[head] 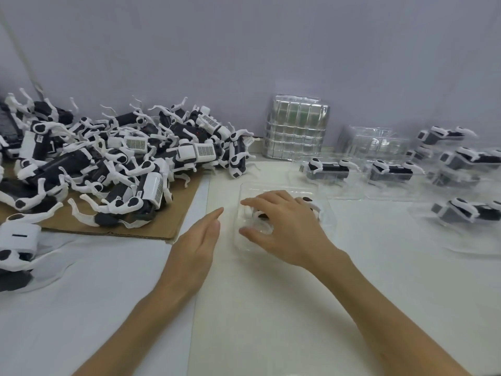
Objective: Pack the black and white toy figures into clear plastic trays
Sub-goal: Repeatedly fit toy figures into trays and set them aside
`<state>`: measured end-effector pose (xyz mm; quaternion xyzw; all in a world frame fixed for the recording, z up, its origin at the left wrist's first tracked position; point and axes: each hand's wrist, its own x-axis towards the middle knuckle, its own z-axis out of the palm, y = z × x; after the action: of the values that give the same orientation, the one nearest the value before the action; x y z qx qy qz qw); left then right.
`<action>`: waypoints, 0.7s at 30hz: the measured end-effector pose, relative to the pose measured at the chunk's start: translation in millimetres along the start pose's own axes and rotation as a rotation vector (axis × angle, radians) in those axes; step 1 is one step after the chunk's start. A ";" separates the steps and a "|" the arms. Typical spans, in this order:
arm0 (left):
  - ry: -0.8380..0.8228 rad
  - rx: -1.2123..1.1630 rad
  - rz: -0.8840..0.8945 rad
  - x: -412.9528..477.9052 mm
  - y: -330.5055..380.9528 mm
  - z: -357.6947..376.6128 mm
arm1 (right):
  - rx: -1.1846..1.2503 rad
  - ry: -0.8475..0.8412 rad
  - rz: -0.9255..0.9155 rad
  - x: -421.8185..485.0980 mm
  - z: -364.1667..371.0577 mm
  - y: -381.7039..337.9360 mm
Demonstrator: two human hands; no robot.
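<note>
Toy figure (316, 209) sits in the clear tray (279, 187) at centre of the white table (271, 308), mostly hidden under the right hand (287, 229). That hand arches over it, fingers spread and bent; can't tell if it's gripping or just pressing. Left hand (195, 245) is flat-fingered, holding nothing, just left of the tray. Loose pile of figures (108, 158) on cardboard (151, 229), far left. Stack of empty trays (296, 128) against the wall. Packed trays (328, 170) to the right.
</note>
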<state>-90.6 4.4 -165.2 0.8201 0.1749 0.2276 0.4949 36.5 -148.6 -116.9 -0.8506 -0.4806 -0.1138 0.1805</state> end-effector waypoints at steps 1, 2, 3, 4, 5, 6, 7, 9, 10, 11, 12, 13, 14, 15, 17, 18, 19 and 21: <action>0.003 0.022 0.006 0.0 -1.3 0.6 | 0.002 0.018 0.059 1.1 -1.8 3.0; 0.006 0.040 0.013 0.2 -2.2 1.1 | -0.001 0.043 0.119 2.2 -3.3 6.9; 0.008 0.052 0.019 0.1 -2.8 1.4 | -0.004 0.071 0.181 3.1 -4.9 11.1; 0.009 0.062 0.026 0.3 -3.2 1.7 | -0.006 0.097 0.244 3.8 -6.6 15.9; 0.009 0.068 0.035 0.7 -3.5 2.2 | -0.008 0.116 0.307 4.4 -8.6 21.5; 0.009 0.073 0.046 0.7 -3.7 2.6 | -0.014 0.129 0.370 4.9 -10.7 27.6; 0.012 0.079 0.056 0.7 -3.9 3.0 | -0.026 0.137 0.428 5.2 -12.5 34.5; 0.019 0.082 0.070 0.4 -4.6 3.0 | -0.040 0.151 0.525 4.7 -16.9 51.0; 0.021 0.080 0.069 0.5 -4.9 3.1 | -0.046 0.152 0.569 3.9 -19.8 60.2; 0.022 0.078 0.063 0.3 -4.7 3.4 | -0.051 0.151 0.616 1.8 -22.8 70.0; 0.022 0.077 0.056 0.4 -4.2 3.7 | -0.053 0.152 0.668 -0.5 -26.4 79.7; 0.022 0.078 0.050 0.4 -3.6 4.0 | -0.058 0.161 0.720 -3.2 -30.1 89.0; 0.021 0.082 0.045 0.4 -2.8 4.3 | -0.074 0.181 0.764 -5.6 -33.3 96.8; 0.021 0.089 0.045 0.3 -1.8 4.5 | -0.096 0.223 0.782 -7.3 -34.7 101.8; 0.023 0.113 0.056 -0.6 0.1 5.0 | -0.061 0.367 0.703 -5.8 -34.5 100.2; 0.025 0.131 0.067 -1.4 0.8 5.0 | 0.027 0.432 0.625 -2.8 -34.0 94.6; 0.025 0.148 0.077 -2.0 1.6 5.0 | 0.116 0.453 0.557 0.3 -31.5 89.6; 0.026 0.155 0.079 -2.7 2.8 4.9 | 0.098 0.312 0.517 3.0 -23.7 85.0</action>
<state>-90.1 -1.8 -165.2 0.8593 0.1657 0.2434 0.4182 110.6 -196.4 -111.1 -0.9073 -0.2195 -0.1702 0.3158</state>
